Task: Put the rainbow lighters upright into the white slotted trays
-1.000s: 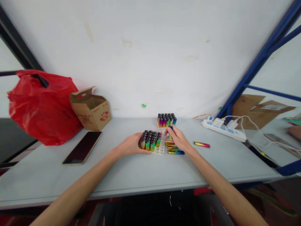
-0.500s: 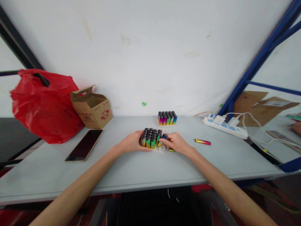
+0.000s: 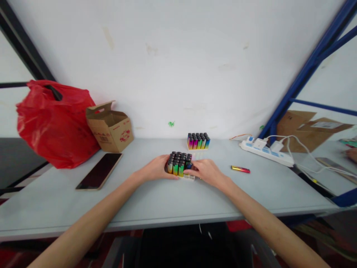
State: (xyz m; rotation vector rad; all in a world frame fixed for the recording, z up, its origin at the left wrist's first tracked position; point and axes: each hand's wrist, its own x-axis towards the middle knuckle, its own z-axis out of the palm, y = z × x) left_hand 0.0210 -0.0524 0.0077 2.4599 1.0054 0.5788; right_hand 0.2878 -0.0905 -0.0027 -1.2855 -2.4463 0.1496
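Note:
A white tray (image 3: 192, 178) holds several upright lighters (image 3: 178, 163) with black tops and green, yellow and silver bodies. My left hand (image 3: 160, 168) is wrapped round the tray's left side, thumb along the front. At the tray's right side, my right hand (image 3: 205, 170) pinches a lighter with a dark blue top (image 3: 189, 166), standing among the others. Some slots at the front right of the tray hold nothing. A single red and gold lighter (image 3: 240, 169) lies on the table to the right of my right hand.
Behind stands a second block of lighters (image 3: 198, 141). A phone (image 3: 99, 172), an open cardboard box (image 3: 111, 128) and a red bag (image 3: 57, 124) are on the left. A white power strip (image 3: 266, 152) with cables lies at the right.
My right hand has moved slightly left and down over the tray, and the blue-topped lighter, tilted before, now sits lower among the others. My left hand has stayed in place.

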